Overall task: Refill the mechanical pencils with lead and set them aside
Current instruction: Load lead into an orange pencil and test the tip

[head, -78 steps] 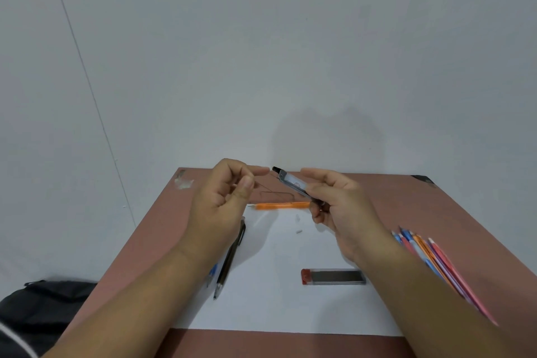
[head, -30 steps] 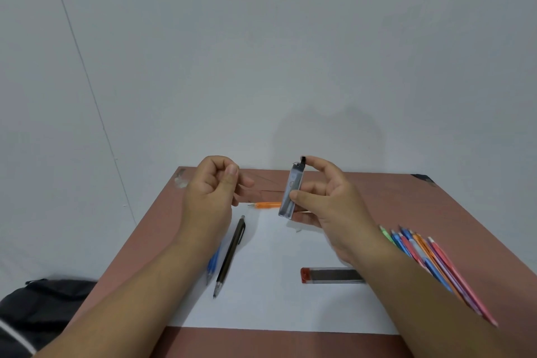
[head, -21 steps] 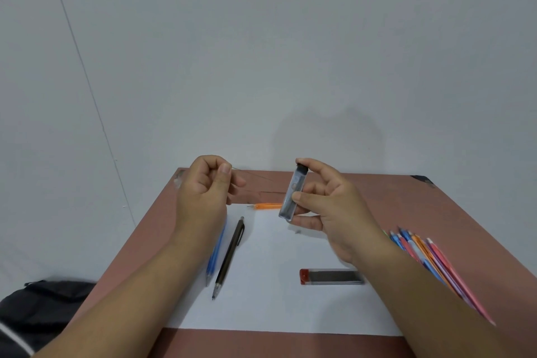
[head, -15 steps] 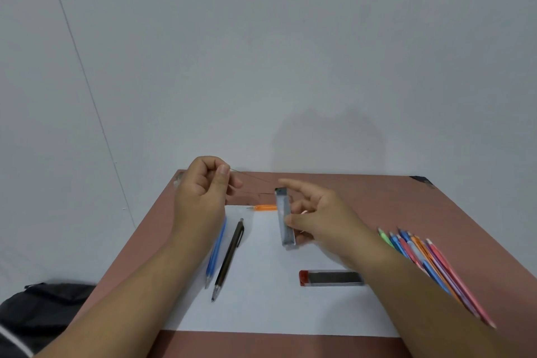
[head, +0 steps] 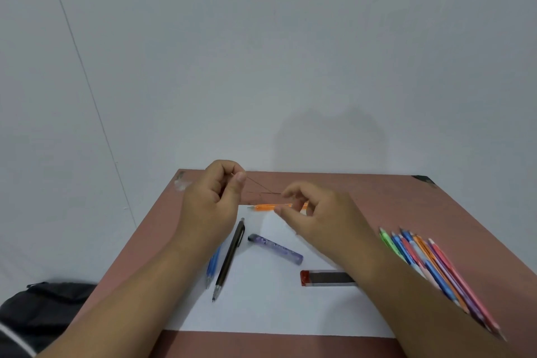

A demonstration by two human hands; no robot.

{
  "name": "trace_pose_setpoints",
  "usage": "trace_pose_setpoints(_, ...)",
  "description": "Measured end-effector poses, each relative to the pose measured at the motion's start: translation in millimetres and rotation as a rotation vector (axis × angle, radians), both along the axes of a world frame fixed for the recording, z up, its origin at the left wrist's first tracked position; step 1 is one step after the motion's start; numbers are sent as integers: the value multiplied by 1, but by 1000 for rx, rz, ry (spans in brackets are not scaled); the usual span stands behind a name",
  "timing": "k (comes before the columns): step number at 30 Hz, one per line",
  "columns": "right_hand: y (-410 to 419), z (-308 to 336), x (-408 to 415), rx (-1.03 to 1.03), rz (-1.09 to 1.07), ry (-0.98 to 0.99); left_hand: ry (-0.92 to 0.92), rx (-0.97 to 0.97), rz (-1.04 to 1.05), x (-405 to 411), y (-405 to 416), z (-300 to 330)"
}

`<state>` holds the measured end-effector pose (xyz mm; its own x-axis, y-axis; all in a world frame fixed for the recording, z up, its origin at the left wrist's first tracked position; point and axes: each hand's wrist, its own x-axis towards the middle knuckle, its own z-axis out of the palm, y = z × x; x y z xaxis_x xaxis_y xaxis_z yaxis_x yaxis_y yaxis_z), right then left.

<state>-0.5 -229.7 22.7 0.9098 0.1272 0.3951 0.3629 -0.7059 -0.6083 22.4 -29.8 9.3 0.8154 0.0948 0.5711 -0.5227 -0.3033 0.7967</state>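
Note:
My left hand [head: 210, 203] is raised over the table's far left and pinches several thin leads [head: 260, 186] between thumb and forefinger. The leads stick out to the right. My right hand [head: 316, 219] hovers beside them with loosely curled fingers, its forefinger close to the lead tips, holding nothing. Behind its fingers lies an orange mechanical pencil [head: 264, 207]. A clear lead case with a black cap [head: 276, 248] lies on the white paper [head: 261, 308]. A black pencil [head: 229, 259] and a blue pencil [head: 213, 266] lie below my left hand.
A second lead case with a red cap [head: 327, 278] lies on the paper near my right forearm. Several coloured pencils [head: 430, 264] are lined up on the brown table [head: 406, 206] at the right. A black bag [head: 35, 308] sits on the floor at the left.
My right hand has laid the clear lead case down on the paper and moved back up toward the leads. My left hand keeps pinching the leads.

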Motion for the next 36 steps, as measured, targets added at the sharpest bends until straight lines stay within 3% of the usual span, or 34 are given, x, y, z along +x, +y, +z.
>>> trace_pose_setpoints(4,6,-7,4,-27,96,-295,-64,116,-34,-1,-3,-3)
trace_pose_setpoints(8,12,-14,8,2,120,-397,-106,191,-42,-5,-7,-5)
trace_pose_setpoints(19,11,-12,8,44,91,-438,-244,326,-38,-14,-16,-2)
trace_pose_setpoints(22,9,-12,9,69,84,-446,-193,320,-24,-17,-19,1)
trace_pose_setpoints(27,-4,-10,18,334,-106,-449,-50,330,26,-13,-24,24)
trace_pose_setpoints(30,-13,-6,19,509,-188,-383,227,744,177,-3,-34,42)
trace_pose_setpoints(33,-18,-4,19,614,-245,-365,286,1096,95,12,-49,46)
trace_pose_setpoints(36,-20,-2,17,662,-272,-370,311,1263,-14,37,-56,34)
